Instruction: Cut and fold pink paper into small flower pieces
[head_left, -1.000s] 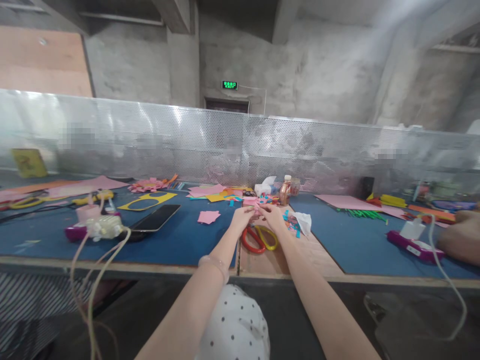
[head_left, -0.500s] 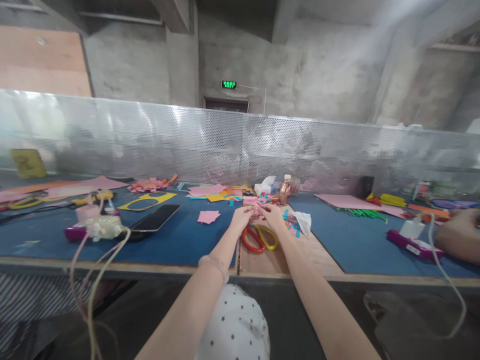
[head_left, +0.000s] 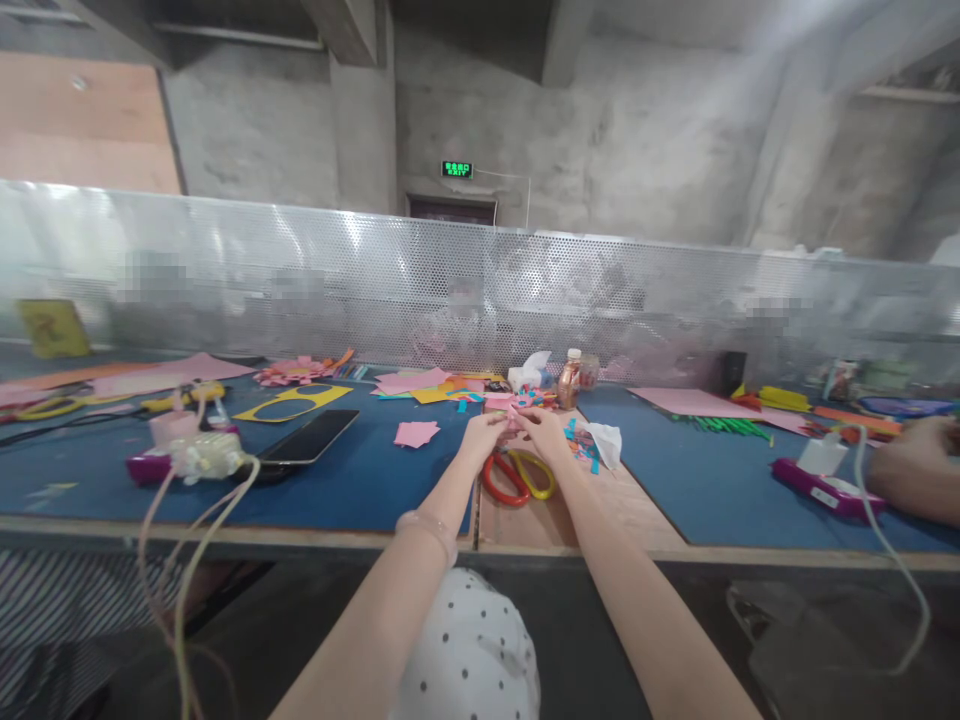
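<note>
Both my arms reach out over the table edge. My left hand (head_left: 482,436) and my right hand (head_left: 546,432) meet at a small pink paper piece (head_left: 511,412), each pinching one side of it with closed fingers. Right under the hands lie scissors (head_left: 517,477) with red and yellow handles, on the bare wooden strip between two blue mats. A pink paper square (head_left: 417,433) lies on the blue mat (head_left: 360,480) to the left of my left hand. Small blue and pink paper scraps (head_left: 579,443) sit beside my right hand.
A black phone (head_left: 309,437) and a purple device with white cables (head_left: 187,458) lie at left. A glitter bottle (head_left: 570,380) and tissue (head_left: 606,444) stand near the perforated metal screen (head_left: 480,290). Another person's hand (head_left: 911,470) rests at far right by a purple device (head_left: 817,488).
My hands stay on the pink paper with almost no movement. The other person's hand at the far right has shifted slightly.
</note>
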